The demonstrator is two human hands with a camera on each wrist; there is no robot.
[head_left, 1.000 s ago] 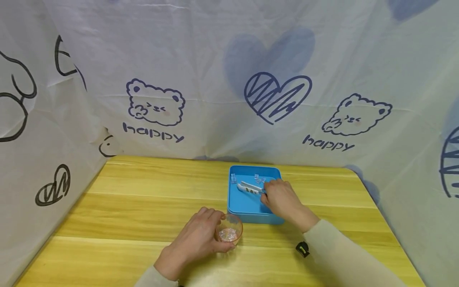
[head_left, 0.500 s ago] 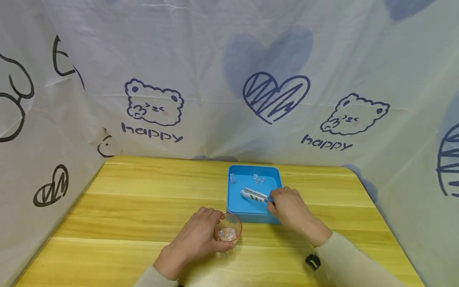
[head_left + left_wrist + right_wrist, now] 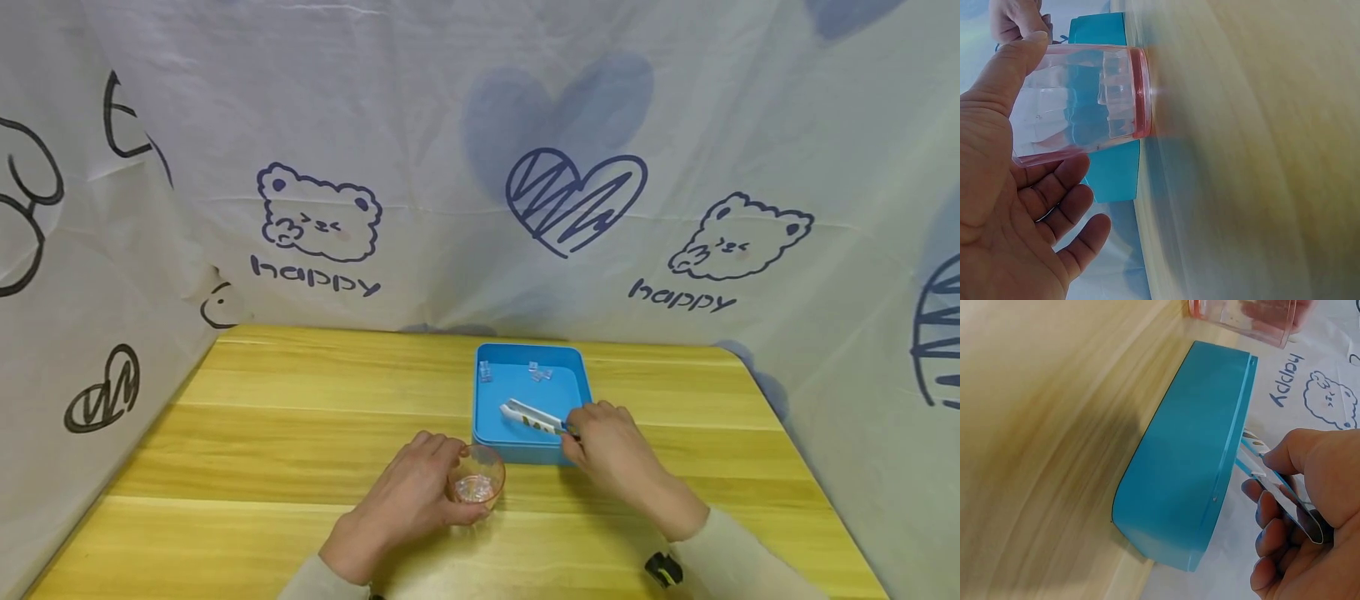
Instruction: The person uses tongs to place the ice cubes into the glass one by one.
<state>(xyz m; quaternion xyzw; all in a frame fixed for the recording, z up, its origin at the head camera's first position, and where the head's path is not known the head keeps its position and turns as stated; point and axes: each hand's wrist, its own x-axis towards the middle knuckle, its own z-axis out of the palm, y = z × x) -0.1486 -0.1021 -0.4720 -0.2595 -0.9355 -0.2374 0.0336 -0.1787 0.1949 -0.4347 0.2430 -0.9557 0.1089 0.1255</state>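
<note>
In the head view my left hand [image 3: 408,496] grips a clear cup [image 3: 491,468] with a pink-orange rim, thumb on the near side. The cup stands upright on the table, and several clear cube-like pieces [image 3: 474,489] lie at its bottom. My right hand [image 3: 622,454] holds a pair of small tongs [image 3: 536,423] with white tips and metal arms. Their tips reach over the blue tray [image 3: 498,450]; whether anything is between them I cannot tell. In the right wrist view the thumb and curled fingers hold the tongs [image 3: 1288,503] from both sides.
Inside the tray, some clear pieces [image 3: 485,372] lie by the left wall and others [image 3: 540,372] toward the far right. The cup stands close to the tray's near left corner. A printed cloth [image 3: 450,167] hangs behind the wooden table [image 3: 300,417].
My right hand has drawn the tongs nearer to me and slightly right, away from the clear pieces. My left hand and the cup have stayed in place.
</note>
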